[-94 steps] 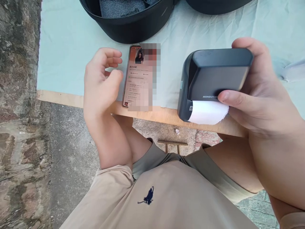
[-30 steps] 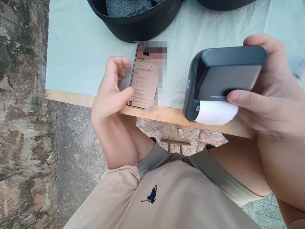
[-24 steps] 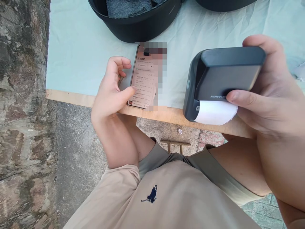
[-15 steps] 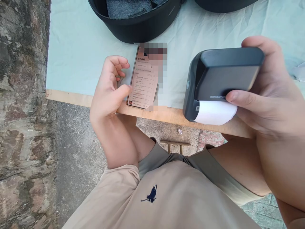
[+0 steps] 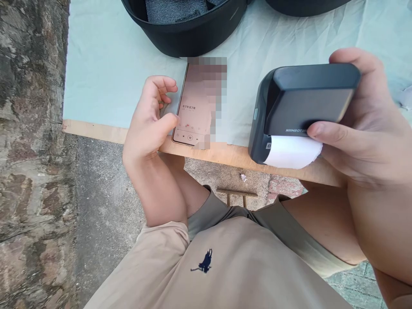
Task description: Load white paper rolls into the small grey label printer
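Note:
My right hand (image 5: 363, 128) grips a dark grey label printer (image 5: 309, 101) marked NIIMBOT, thumb on its front and fingers behind it. A white paper strip (image 5: 294, 151) curls out of the printer's lower side. At the left, my left hand (image 5: 148, 116) rests by the table edge, its fingers loosely curled and apart from the thumb, with nothing in its grasp. Its thumb tip meets the left edge of a smartphone (image 5: 189, 116) lying on the cloth. The lit screen shows a music player; its right part is blurred out by blocks.
A black zippered case (image 5: 193, 36) with grey foam stands open beyond the phone, and part of a second black case (image 5: 305, 6) shows at the top. Pale green cloth (image 5: 103, 68) covers the table, whose wooden edge (image 5: 93, 131) runs above my legs. A stone wall (image 5: 32, 150) is at left.
The phone screen has switched from a song list to a player page with a pause button. Both hands and the printer sit almost where they were, shifted slightly right.

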Demonstrator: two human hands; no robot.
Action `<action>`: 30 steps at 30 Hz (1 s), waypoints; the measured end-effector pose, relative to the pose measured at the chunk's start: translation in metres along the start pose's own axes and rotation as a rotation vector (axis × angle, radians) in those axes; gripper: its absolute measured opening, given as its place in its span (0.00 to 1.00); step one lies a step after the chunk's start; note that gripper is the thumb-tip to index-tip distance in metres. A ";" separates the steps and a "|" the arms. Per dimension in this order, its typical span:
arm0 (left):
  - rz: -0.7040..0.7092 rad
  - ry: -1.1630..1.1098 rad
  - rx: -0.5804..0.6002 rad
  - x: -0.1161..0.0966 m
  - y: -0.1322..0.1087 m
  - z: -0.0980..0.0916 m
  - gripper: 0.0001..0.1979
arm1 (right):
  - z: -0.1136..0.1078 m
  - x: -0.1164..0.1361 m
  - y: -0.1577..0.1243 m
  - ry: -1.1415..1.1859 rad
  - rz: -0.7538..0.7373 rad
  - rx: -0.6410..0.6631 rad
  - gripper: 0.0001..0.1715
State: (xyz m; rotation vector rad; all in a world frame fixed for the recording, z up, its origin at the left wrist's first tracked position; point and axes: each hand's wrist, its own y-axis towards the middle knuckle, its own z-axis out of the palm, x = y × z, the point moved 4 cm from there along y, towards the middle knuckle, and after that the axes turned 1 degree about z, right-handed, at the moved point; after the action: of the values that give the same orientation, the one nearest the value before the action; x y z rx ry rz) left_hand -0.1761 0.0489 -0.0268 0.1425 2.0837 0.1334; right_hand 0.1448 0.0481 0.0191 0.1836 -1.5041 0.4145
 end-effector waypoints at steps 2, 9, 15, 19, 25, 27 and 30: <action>-0.002 0.006 0.003 -0.001 0.000 0.000 0.26 | 0.000 0.000 0.000 -0.006 -0.004 -0.002 0.36; -0.020 0.085 0.085 -0.001 0.000 -0.001 0.29 | -0.001 -0.001 0.001 -0.006 -0.008 0.001 0.37; -0.173 0.336 0.138 -0.043 0.014 0.021 0.57 | -0.002 -0.005 -0.001 0.006 0.028 0.009 0.38; -0.392 0.609 0.166 -0.088 0.017 0.044 0.49 | -0.002 -0.004 -0.003 0.012 0.039 -0.006 0.38; -0.380 0.646 0.116 -0.099 0.017 0.053 0.45 | 0.001 -0.005 -0.004 0.041 0.041 0.017 0.38; -0.381 0.637 0.094 -0.096 0.017 0.053 0.45 | 0.001 -0.005 -0.003 0.054 0.038 0.012 0.38; -0.408 0.622 0.069 -0.094 0.019 0.054 0.46 | 0.001 -0.005 -0.003 0.067 0.049 0.026 0.39</action>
State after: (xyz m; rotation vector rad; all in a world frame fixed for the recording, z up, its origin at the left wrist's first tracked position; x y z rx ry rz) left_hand -0.0823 0.0548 0.0306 -0.3242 2.6869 -0.1655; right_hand 0.1447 0.0445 0.0144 0.1520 -1.4400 0.4749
